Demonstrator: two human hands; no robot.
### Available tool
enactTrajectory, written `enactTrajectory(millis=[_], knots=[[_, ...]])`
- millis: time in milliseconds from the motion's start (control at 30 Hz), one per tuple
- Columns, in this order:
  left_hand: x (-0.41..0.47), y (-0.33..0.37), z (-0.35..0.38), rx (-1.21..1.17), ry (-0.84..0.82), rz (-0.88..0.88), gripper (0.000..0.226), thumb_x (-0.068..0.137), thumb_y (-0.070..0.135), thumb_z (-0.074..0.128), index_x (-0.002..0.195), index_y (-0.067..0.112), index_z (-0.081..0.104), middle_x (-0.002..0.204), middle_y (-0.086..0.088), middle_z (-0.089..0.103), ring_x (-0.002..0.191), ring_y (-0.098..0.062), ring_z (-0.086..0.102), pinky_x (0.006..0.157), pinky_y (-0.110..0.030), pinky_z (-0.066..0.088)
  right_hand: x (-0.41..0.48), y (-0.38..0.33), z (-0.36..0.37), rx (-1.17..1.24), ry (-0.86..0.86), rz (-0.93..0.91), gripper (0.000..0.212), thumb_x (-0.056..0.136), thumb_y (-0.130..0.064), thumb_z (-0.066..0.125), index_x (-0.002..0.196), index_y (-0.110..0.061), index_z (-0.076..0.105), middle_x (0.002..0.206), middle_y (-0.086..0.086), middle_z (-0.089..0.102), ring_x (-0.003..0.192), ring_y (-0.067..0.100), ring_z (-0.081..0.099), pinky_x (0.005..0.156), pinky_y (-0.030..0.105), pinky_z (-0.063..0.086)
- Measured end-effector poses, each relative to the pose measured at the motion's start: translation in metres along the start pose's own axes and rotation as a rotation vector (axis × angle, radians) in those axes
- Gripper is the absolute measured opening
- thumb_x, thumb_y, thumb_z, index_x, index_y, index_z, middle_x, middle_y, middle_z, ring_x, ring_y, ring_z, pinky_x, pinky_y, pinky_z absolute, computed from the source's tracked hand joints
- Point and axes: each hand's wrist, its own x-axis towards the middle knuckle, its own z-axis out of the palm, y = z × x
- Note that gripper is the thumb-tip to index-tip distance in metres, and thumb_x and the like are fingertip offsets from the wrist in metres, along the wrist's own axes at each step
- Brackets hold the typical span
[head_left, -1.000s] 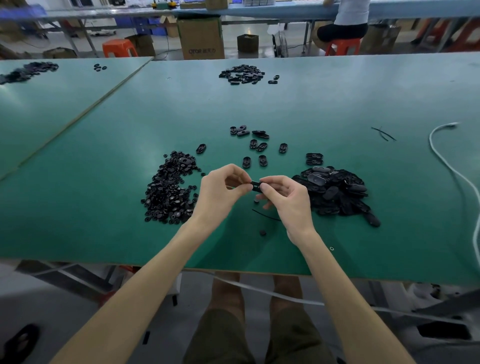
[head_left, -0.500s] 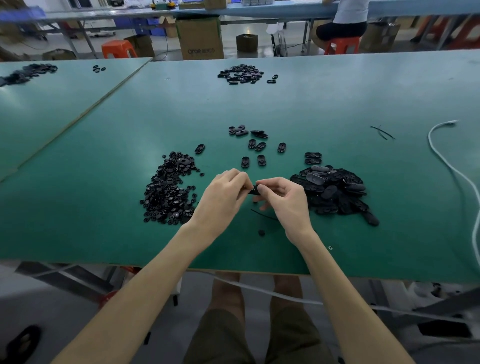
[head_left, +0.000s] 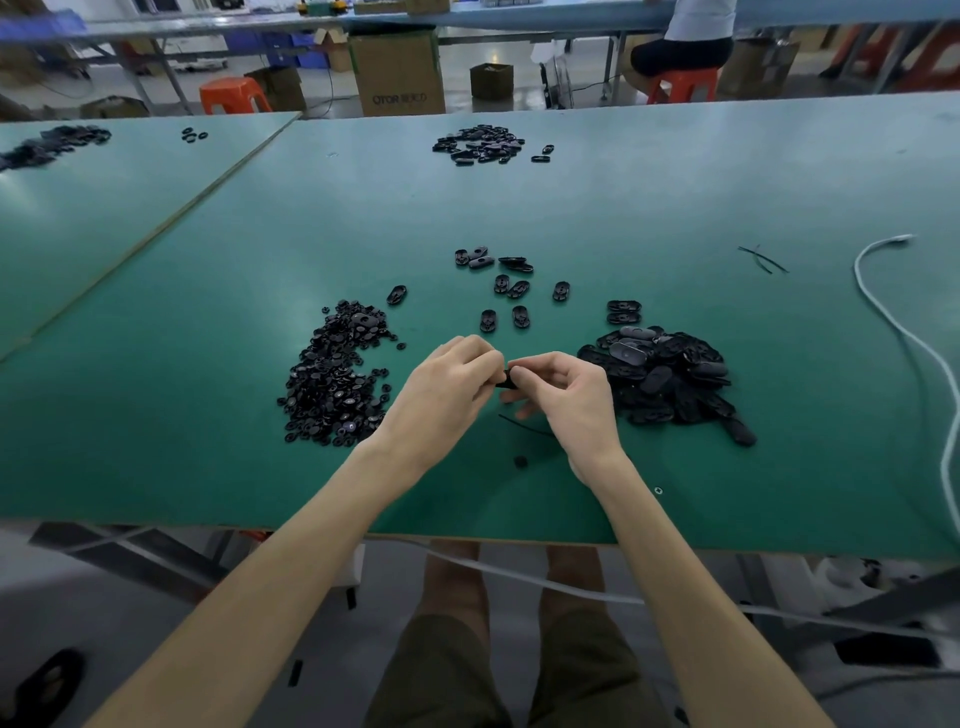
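I have a small black piece (head_left: 504, 380) pinched between both hands, held a little above the green table (head_left: 208, 322) and close to its near edge. My left hand (head_left: 447, 389) has its fingers curled in, their tips closed on the left end of the piece. My right hand (head_left: 566, 395) holds the other end between thumb and forefinger, and its remaining fingers are bent loosely underneath. Most of the piece is covered by my fingertips (only a dark sliver shows between the two hands), so I cannot tell its exact shape or whether it is one part or two.

To the left of my left hand lies a heap of small bits (head_left: 337, 379), dark and mostly round, spread flat on the table. Just beside my right hand, on its right, is a heap of oval shells (head_left: 670, 379), larger and stacked higher. Past my hands a few loose ovals (head_left: 511, 288) lie scattered and apart from each other.

Under my right hand a thin black strip (head_left: 527, 427) lies on the table, and nearer to me sits a single round bit (head_left: 520, 461). A white cable (head_left: 904, 332) curves down the right side of the table, well apart from my hands. Another far heap (head_left: 480, 144) of dark parts sits near the table's back edge.
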Motion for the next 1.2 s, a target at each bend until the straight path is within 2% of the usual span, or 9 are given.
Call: enactTrajectory(millis=[167,534,700,867,1000,1100,1200], knots=[[-0.004,-0.006,0.0,0.047,0.009,0.026,0.009,0.089,-0.006,0.07,0.087,0.001,0.065,0.095,-0.01,0.066,0.088,-0.031,0.063,0.077,-0.044,0.055,0.0,0.001,0.001,0.007,0.011,0.008,0.005,0.095,-0.003,0.074,0.096,-0.007,0.077,0.083,0.006,0.08,0.076,0.024,0.079,0.062,0.024,0.059],[-0.004,-0.01,0.005,0.11,0.065,0.088,0.007,0.09,-0.003,0.072,0.089,0.002,0.067,0.088,-0.008,0.061,0.078,-0.028,0.058,0.073,-0.036,0.051,0.0,0.001,0.001,-0.012,0.009,0.012,0.005,0.094,-0.005,0.075,0.095,-0.008,0.078,0.084,0.006,0.08,0.076,0.024,0.079,0.062,0.025,0.059],[-0.005,-0.013,0.006,0.083,0.023,0.114,0.007,0.092,-0.001,0.071,0.09,0.003,0.066,0.096,-0.008,0.065,0.086,-0.028,0.062,0.077,-0.04,0.055,0.0,0.001,-0.001,-0.003,0.013,0.01,0.005,0.094,-0.005,0.074,0.095,-0.008,0.078,0.084,0.007,0.08,0.075,0.025,0.079,0.064,0.025,0.059],[-0.011,-0.016,0.006,0.013,0.008,0.115,0.003,0.096,0.004,0.069,0.094,0.003,0.07,0.104,-0.005,0.069,0.095,-0.024,0.064,0.079,-0.035,0.056,0.0,0.002,0.0,-0.019,0.012,-0.005,0.006,0.094,-0.005,0.074,0.094,-0.009,0.078,0.082,0.006,0.08,0.074,0.024,0.079,0.067,0.025,0.06],[-0.013,-0.015,0.01,0.024,0.042,0.084,0.002,0.095,0.005,0.071,0.097,0.004,0.073,0.094,-0.005,0.068,0.086,-0.027,0.064,0.081,-0.037,0.053,-0.001,0.003,0.001,-0.046,-0.022,-0.003,0.007,0.093,-0.004,0.074,0.094,-0.009,0.079,0.082,0.005,0.08,0.074,0.023,0.079,0.067,0.026,0.061],[-0.007,-0.015,0.01,0.008,0.036,0.066,0.002,0.093,0.008,0.073,0.094,0.007,0.072,0.088,-0.003,0.065,0.082,-0.022,0.059,0.083,-0.034,0.048,0.0,0.003,0.0,-0.039,-0.025,-0.009,0.008,0.093,-0.002,0.073,0.094,-0.008,0.079,0.082,0.007,0.08,0.072,0.023,0.077,0.067,0.027,0.06],[0.003,-0.017,0.008,-0.213,-0.016,-0.147,0.013,0.087,0.009,0.079,0.096,0.013,0.07,0.092,0.004,0.065,0.089,-0.015,0.06,0.087,-0.029,0.047,0.0,0.003,0.0,-0.032,-0.025,-0.024,0.012,0.094,-0.002,0.073,0.092,-0.012,0.079,0.081,0.006,0.079,0.071,0.02,0.075,0.066,0.026,0.059]])
